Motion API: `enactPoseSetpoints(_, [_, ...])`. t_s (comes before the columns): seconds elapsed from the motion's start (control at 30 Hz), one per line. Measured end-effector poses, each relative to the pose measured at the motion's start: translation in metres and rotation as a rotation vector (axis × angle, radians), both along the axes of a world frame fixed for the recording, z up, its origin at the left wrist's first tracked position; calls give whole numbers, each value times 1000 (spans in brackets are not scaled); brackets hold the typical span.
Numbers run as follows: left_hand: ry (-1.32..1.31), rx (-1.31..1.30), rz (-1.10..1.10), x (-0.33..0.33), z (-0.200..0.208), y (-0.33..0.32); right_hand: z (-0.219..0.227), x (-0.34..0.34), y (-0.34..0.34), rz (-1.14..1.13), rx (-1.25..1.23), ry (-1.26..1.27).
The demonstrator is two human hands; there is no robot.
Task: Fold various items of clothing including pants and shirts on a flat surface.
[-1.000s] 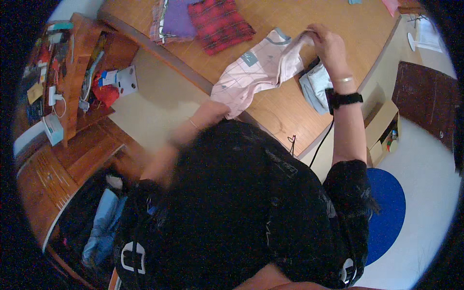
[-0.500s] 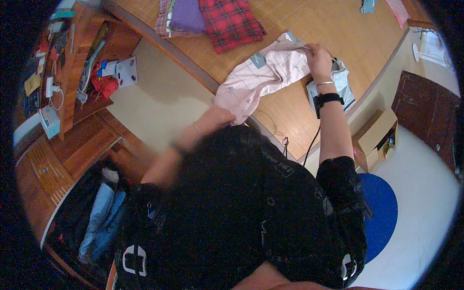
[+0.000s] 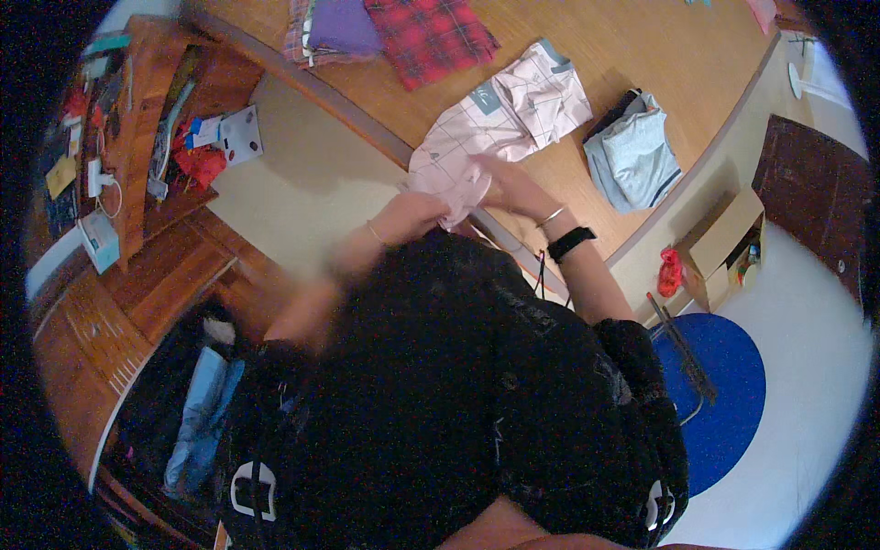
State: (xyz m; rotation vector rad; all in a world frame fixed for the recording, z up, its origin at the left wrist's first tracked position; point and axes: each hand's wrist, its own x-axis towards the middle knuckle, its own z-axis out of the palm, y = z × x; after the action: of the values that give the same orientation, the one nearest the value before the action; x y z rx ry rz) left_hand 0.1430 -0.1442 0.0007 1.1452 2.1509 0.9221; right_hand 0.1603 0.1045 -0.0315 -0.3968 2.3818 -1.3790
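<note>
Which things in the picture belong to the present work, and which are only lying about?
Present work: pink checked garment, left hand, right hand; perhaps folded grey garment, red plaid cloth.
Just lying about, it seems: cardboard box, red bundle beside it.

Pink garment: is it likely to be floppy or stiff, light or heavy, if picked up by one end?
The pink garment is probably floppy: its cloth lies in loose creases, so it would likely sag. It is likely light for its size, as the fabric looks thin. It seems unlikely to roll, being spread low across the table.
</note>
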Motion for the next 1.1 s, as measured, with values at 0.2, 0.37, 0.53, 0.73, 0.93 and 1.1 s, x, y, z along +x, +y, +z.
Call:
enactPoseSetpoints(0.2, [-94, 126, 208, -7, -8, 10, 18, 19, -55, 80, 53, -159])
enactPoseSetpoints(0.37, [-274, -25, 320, 2, -13, 9, 21, 28, -42, 0, 140, -68])
enactPoseSetpoints(0.53, [-170, -179, 226, 13, -49, 9, 45, 43, -30, -20, 88, -58])
enactPoseSetpoints(0.73, [-17, -207, 201, 7, -77, -5, 82, 60, -6, -122, -52, 124])
enactPoseSetpoints(0.93, [125, -142, 86, 2, -18, 0, 84, 109, 29, -258, -11, -2])
enactPoseSetpoints(1.1, [104, 17, 16, 24, -26, -8, 61, 165, 52, -422, -34, -216])
